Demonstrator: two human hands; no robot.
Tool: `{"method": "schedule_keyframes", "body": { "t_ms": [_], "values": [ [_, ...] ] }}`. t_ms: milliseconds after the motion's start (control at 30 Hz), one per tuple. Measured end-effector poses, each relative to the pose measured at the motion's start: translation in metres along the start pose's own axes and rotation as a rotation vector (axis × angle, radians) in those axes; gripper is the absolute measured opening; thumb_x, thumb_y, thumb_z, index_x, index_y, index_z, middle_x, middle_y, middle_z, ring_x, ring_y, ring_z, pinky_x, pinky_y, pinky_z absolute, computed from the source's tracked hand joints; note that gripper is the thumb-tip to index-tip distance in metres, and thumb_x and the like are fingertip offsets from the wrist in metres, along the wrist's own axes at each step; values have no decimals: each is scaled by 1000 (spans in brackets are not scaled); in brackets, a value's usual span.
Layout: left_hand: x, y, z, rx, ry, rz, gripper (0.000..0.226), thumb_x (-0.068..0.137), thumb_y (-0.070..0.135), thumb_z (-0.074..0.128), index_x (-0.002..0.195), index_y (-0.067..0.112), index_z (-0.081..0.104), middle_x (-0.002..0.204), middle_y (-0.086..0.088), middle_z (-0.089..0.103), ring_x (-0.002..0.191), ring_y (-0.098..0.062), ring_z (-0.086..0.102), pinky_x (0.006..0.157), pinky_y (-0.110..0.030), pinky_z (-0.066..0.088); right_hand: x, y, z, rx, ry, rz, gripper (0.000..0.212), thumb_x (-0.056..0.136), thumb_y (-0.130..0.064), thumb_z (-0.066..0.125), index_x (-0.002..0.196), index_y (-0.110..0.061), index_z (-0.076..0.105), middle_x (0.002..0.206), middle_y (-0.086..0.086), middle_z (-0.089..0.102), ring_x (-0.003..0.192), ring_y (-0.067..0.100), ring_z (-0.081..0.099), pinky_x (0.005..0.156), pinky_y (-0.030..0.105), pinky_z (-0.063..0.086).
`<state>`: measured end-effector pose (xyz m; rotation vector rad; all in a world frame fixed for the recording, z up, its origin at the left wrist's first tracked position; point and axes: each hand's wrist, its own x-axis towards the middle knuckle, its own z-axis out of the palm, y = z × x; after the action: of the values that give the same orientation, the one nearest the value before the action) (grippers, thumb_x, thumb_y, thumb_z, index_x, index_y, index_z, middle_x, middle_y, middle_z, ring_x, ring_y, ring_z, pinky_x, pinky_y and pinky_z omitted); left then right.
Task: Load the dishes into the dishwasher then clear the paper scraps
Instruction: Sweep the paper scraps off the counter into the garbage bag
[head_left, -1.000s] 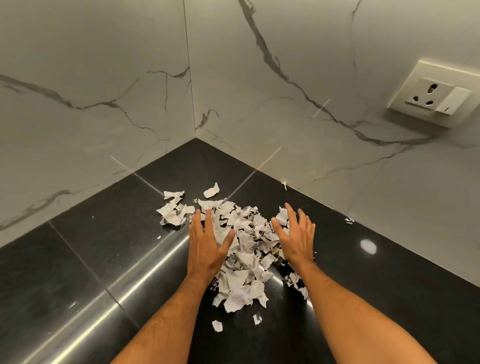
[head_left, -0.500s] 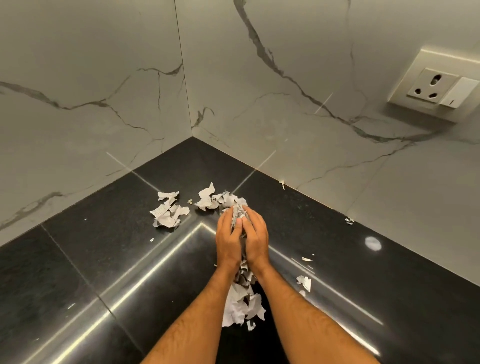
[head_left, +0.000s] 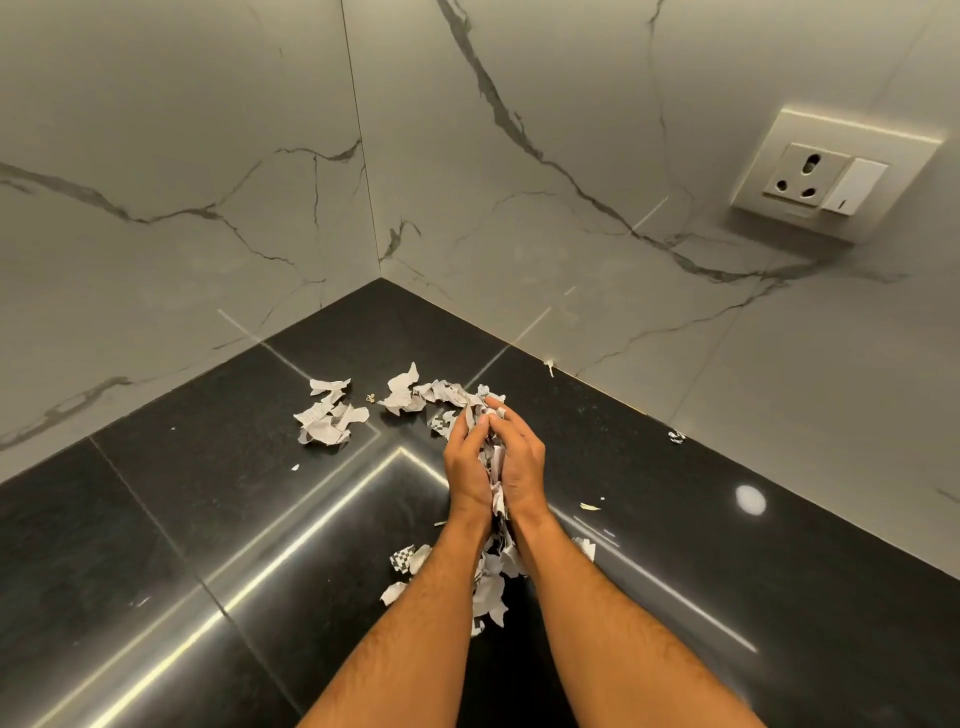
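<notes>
Black bench (head_left: 156, 519) in marble corner. Left hand (head_left: 467, 470) and right hand (head_left: 519, 462), fingers curled, squeeze paper scraps (head_left: 493, 462) between palms. Scrap-clearing step; next likely lift bundle, gather stray pile (head_left: 327, 415).

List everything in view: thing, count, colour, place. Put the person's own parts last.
paper scraps: one bunch, white with black print, pressed between both hands
scrap cluster: one, white, on the countertop left of the hands
loose scraps: several, white, under the wrists; small bits scattered around
countertop: one, glossy black, fills the corner
walls: two, grey-veined marble, meet behind the countertop
socket with switch: one, white, right wall
left hand: one, cupped round the bunch
right hand: one, cupped round the bunch
</notes>
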<state>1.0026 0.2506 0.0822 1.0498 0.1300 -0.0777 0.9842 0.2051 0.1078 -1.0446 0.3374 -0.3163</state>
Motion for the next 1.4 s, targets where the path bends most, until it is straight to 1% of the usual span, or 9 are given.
{"method": "schedule_keyframes", "body": {
  "t_ms": [167,300,400,733,900,1067,1167,1333,1400],
  "values": [
    [-26,30,9,10,-1,62,32,90,22,60,116,6,69,112,-15,71,105,-29,66,97,-45,50,-25,-23,9,-15,-62,-31,29,98,-4,56,123,-4,71,115,12,75,110,25,71,97,33,57],
    [-62,55,7,32,-35,102,31,90,26,60,116,12,71,115,-15,71,111,-33,66,104,-51,48,-64,-43,17,6,-58,-56,28,98,-5,57,122,-3,71,113,14,75,104,22,72,90,28,59],
    [-100,72,-6,49,-74,134,29,91,28,59,114,17,72,115,-13,71,112,-32,66,105,-54,48,-107,-50,22,18,-73,-81,27,98,-5,56,121,-3,72,113,15,75,105,24,72,91,31,58],
    [-259,99,-97,75,-114,152,21,98,14,54,112,12,69,103,-8,73,97,-21,69,87,-35,53,-285,-20,27,74,-53,-96,28,96,2,55,119,2,71,109,11,76,97,15,72,85,22,57],
    [-329,83,-140,64,-62,109,20,95,15,56,109,12,70,100,-6,73,92,-16,68,83,-27,52,-359,9,10,31,-19,-52,28,97,3,53,120,5,69,116,16,73,102,16,71,88,22,57],
    [-377,46,-176,36,24,-32,43,78,37,66,113,12,73,110,-15,73,102,-28,69,93,-40,53,-413,42,-20,-50,28,44,26,98,1,55,118,3,71,108,8,76,98,10,73,83,19,56],
    [-397,23,-196,27,83,-89,32,83,30,64,108,15,74,105,-12,74,99,-25,70,92,-40,53,-429,69,-39,-78,25,114,27,98,-2,56,121,1,71,115,11,75,107,17,71,89,23,56],
    [-410,-22,-224,36,154,-215,30,92,20,58,117,10,71,113,-14,73,107,-28,69,95,-38,54,-443,111,-67,-163,59,199,26,98,1,55,120,6,70,113,15,74,94,8,73,80,18,56],
    [-413,-47,-238,17,194,-265,25,98,10,54,117,6,69,110,-13,73,102,-24,70,89,-32,56,-440,137,-82,-203,57,251,25,98,1,55,119,6,70,111,14,74,93,9,72,80,20,57]
  ]
}}
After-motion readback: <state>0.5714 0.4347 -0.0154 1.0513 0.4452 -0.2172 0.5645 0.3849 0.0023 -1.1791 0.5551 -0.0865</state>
